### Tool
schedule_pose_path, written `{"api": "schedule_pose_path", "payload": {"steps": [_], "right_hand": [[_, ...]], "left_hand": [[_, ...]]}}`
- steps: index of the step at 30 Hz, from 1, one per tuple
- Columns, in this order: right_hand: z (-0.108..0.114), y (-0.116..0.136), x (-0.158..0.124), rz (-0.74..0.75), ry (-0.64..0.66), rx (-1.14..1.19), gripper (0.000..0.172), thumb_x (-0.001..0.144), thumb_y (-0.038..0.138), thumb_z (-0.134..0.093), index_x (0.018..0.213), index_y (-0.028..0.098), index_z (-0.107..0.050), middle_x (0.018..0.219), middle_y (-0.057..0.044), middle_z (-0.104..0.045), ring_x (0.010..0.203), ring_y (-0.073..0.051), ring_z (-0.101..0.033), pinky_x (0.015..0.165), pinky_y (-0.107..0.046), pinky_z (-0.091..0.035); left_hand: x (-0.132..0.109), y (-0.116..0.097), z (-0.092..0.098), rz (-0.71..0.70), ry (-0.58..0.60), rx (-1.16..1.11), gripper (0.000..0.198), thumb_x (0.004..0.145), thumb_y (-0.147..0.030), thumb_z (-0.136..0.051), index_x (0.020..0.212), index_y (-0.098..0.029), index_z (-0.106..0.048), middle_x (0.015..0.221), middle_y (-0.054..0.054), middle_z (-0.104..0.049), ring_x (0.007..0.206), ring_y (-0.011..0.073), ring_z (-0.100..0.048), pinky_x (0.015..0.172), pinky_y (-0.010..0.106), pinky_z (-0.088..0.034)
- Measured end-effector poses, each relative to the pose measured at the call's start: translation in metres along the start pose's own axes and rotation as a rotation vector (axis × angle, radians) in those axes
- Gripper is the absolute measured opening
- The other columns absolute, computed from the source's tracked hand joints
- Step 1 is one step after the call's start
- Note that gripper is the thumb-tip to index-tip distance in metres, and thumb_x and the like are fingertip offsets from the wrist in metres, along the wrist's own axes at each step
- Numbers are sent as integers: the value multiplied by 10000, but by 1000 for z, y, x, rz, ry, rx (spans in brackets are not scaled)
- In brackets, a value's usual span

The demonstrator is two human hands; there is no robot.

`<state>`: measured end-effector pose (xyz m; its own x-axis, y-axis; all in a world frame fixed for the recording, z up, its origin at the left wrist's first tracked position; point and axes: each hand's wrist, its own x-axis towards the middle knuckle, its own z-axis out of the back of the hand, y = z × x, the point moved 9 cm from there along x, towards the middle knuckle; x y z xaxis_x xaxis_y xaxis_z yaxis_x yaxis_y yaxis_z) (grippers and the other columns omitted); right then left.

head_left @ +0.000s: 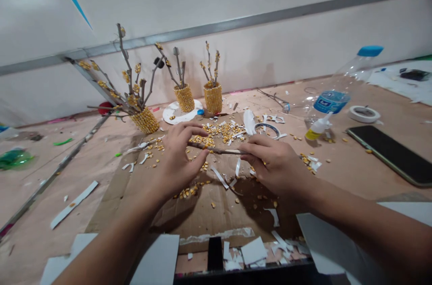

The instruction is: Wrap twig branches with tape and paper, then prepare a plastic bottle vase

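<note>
While the right hand's fingers pinch one end of a slender, rough twig above the flat cardboard, the left hand's curve about its other end, grip indeterminable from here. Hard yellow kernels litter the cardboard.

The left forearm and right forearm are seen bare as far as shown, slim and tapered toward the wrists; the left hand and right hand are uncovered, with slender fingers.

A thin grey-brown twig is held nearly level.
</note>
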<state>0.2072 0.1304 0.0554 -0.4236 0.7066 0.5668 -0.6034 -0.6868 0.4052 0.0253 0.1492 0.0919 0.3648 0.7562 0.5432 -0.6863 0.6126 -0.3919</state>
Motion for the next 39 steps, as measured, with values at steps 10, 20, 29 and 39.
{"api": "schedule_pose_path", "payload": {"steps": [10, 20, 29, 39], "right_hand": [[7, -17, 0, -162, -94, 65, 136, 991, 181, -640, 1027, 163, -770, 945, -84, -754, 829, -219, -699, 755, -353, -523], [24, -14, 1, -146, -304, 110, 88, 941, 191, -693, 1002, 194, -756, 884, -62, -734, 808, -215, -686, 725, -357, -539], [18, 1, -2, -61, -319, 102, 147, 938, 127, -695, 1044, 210, -756, 908, -60, -735, 817, -208, -706, 720, -344, -566], [-3, 23, -2, 37, -257, 102, 195, 1004, 114, -609, 1120, 194, -743, 967, -99, -746, 873, -218, -713, 771, -362, -606]], "left_hand": [[-10, 1, 33, -91, -368, -210, 236, 843, -161, -704, 1063, -241, -675, 1206, 67, -628, 1198, 268, -596, 1057, 480, -471], [-21, 48, -22, 569, -100, -570, 127, 855, -333, -720, 828, -208, -721, 787, 14, -696, 756, 188, -608, 718, 324, -479], [-33, 23, -68, 637, 71, -926, 272, 762, -409, -873, 938, -210, -821, 964, 99, -818, 881, 232, -733, 839, 378, -579], [-40, 23, -62, 721, -172, -894, 324, 771, -496, -858, 705, -190, -772, 680, 23, -713, 671, 163, -605, 684, 299, -498]]}}
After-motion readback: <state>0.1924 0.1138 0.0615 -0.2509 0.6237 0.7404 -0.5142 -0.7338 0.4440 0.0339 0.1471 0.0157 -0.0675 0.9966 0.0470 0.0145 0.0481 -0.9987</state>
